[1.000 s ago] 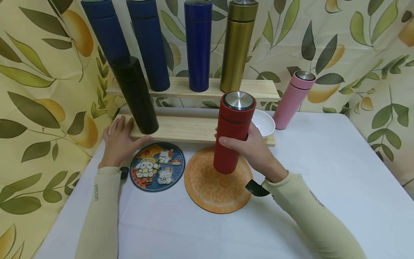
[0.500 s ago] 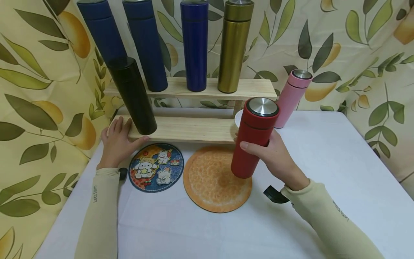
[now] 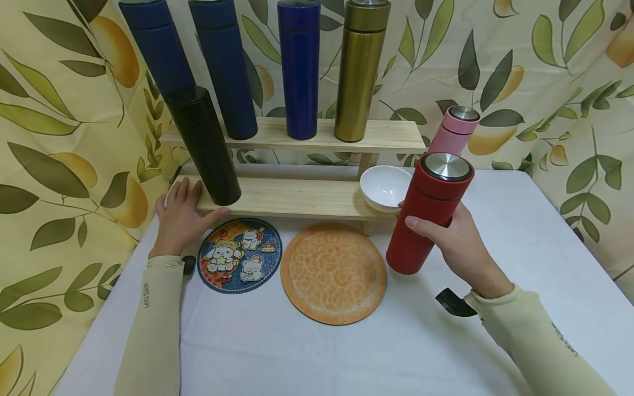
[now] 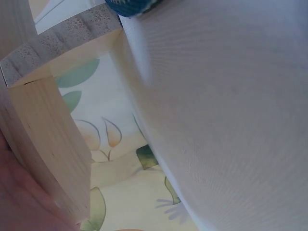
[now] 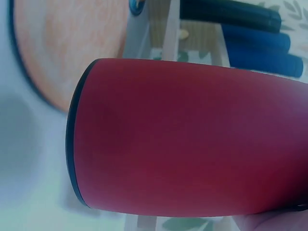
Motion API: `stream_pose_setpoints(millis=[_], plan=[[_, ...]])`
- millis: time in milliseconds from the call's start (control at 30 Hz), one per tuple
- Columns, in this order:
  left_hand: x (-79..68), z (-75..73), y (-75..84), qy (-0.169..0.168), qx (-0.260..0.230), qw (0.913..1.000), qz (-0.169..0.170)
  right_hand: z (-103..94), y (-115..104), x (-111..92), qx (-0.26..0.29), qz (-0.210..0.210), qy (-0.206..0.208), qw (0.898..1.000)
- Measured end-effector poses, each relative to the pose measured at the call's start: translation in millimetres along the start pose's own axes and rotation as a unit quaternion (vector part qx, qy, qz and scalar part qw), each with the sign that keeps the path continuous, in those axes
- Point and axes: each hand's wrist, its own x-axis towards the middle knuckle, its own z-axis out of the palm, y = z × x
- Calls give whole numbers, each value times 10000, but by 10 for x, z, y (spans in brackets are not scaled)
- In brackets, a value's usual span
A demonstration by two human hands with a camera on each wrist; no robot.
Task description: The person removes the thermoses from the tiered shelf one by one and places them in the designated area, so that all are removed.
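Observation:
My right hand [image 3: 460,242] grips a red thermos [image 3: 426,220] with a steel-topped lid, thumb across its near side. It appears held above the white tablecloth, slightly tilted, right of a round bread-patterned mat [image 3: 334,275]. In the right wrist view the red thermos [image 5: 183,139] fills the middle, its dark-rimmed base at left. My left hand [image 3: 180,217] rests on the left end of the lower shelf [image 3: 297,198] of a wooden rack, fingers on top. Beside it stands a black thermos [image 3: 205,148]. The left wrist view shows the wooden rack end [image 4: 53,144] close to the palm.
On the upper shelf [image 3: 396,135] stand several blue thermoses and a gold thermos [image 3: 361,77]. A white bowl [image 3: 381,190] sits at the lower shelf's right end. Behind the red thermos is a pink thermos [image 3: 453,129]. A round cartoon mat [image 3: 240,256] lies near my left hand.
My right hand has carried the red thermos to the right, from above the bread-patterned mat to beside it, uncovering the white bowl and partly hiding the pink thermos. My left hand stays put.

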Motion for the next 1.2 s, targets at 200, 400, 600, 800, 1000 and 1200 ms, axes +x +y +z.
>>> stream_pose_setpoints(millis=[200,400,600,800,1000,1200], plan=[[-8,-5,7,-9,-10,10000,-32,-208,64,0,123,4,141,9998],[-10,-3,3,-8,-10,10000,-32,-409,145,45,247,49,377,9990],[-8,-11,3,10,8,10000,-26,-594,187,139,438,217,863,9951],[-9,-15,0,7,55,10000,-40,-733,262,266,447,334,1253,9905],[-15,-13,-1,19,22,10000,-33,-896,344,407,355,561,1639,9842],[8,5,-14,60,-11,10000,-18,-1091,369,609,477,747,1890,9780]])
